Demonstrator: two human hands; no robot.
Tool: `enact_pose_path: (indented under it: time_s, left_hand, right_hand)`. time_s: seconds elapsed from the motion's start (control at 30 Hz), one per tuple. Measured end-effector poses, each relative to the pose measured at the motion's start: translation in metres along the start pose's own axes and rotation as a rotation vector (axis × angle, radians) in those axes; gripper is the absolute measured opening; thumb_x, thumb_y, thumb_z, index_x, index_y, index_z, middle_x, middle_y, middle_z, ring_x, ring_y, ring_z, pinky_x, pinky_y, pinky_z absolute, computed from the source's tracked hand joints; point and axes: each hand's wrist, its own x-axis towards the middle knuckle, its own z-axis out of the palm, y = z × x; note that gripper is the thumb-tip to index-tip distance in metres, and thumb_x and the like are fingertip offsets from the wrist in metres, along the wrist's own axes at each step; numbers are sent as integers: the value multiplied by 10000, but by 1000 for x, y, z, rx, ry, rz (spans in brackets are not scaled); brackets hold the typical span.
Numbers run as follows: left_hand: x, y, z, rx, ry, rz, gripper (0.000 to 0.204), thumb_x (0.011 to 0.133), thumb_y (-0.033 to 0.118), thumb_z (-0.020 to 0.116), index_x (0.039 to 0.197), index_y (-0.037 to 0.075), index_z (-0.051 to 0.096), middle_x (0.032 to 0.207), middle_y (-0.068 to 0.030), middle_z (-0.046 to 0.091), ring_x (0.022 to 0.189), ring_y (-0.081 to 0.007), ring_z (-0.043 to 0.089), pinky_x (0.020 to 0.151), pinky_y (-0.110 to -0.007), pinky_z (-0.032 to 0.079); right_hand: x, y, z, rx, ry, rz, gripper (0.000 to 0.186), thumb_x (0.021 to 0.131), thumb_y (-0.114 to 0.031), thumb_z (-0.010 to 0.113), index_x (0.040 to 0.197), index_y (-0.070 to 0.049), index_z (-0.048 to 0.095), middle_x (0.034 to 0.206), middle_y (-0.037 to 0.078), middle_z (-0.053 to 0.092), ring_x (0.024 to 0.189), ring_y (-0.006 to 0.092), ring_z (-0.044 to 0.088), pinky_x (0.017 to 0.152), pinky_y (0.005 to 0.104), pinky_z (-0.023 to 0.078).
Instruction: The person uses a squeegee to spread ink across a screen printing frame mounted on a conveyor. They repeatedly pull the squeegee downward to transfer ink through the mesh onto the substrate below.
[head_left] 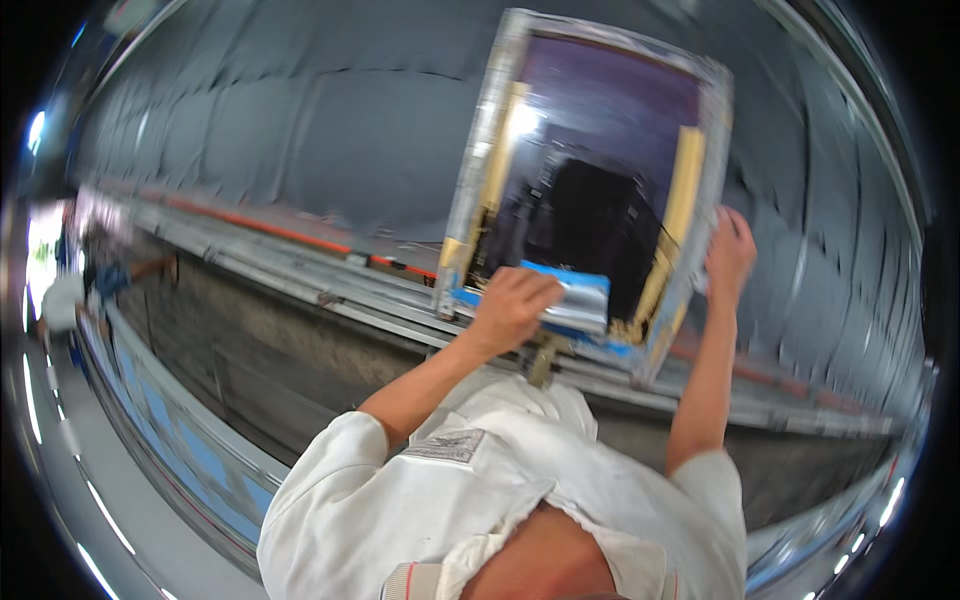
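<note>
A screen printing frame [716, 110] with a silver-grey rim sits tilted in front of me. Its dark purple mesh [610, 85] has wet-looking black ink [590, 215] over the lower part, and yellow tape strips [684, 180] run along its inner sides. At the frame's near end, my left hand [515, 305] is closed on a squeegee [585, 300], a wide flat piece with a blue edge and silvery face. My right hand [730, 250] is closed around the frame's right side rail; its fingertips are partly hidden and blurred.
Dark grey sheeting [390, 130] covers the long surface beyond and around the frame. A metal rail [270, 270] with an orange strip [260, 228] runs along its near side. Below the frame's near end is a brownish metal fitting [543, 360]. A pale-blue-patched rail [190, 440] curves at left.
</note>
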Motion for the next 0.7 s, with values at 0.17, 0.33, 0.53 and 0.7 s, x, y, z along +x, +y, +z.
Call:
enact_pose_path:
  time_s: [0.17,0.33,0.53,0.7]
  left_hand:
    - [11,-5,2,-57,33,11,467,626,-6,741,1073,108,676,1127,-16,678,1096,-258,610,946,-416,463]
    - [10,12,0,-18,46,-93,333,680,38,740,1002,111,702,1068,-12,682,1035,-238,609,938,-398,457]
    - [32,17,-21,96,-12,-98,259,706,49,713,950,136,711,975,4,665,951,-223,603,893,-389,443]
    - [38,25,-32,234,-43,-25,321,677,26,719,977,139,712,998,0,692,905,-223,617,862,-396,442]
  right_hand:
    - [5,20,-16,170,25,20,208,1025,-234,681,1158,-76,704,641,-69,508,507,18,426,432,217,291]
    - [-5,10,-14,129,-39,13,160,1035,-198,667,1141,-80,688,619,-67,473,483,5,372,412,211,255]
    - [0,26,-13,268,-74,49,193,1036,-209,659,1166,-69,691,648,-59,493,471,11,370,399,212,254]
    - [0,21,-9,299,-129,23,196,1019,-193,663,1150,-57,714,690,-44,554,541,36,469,438,231,334]
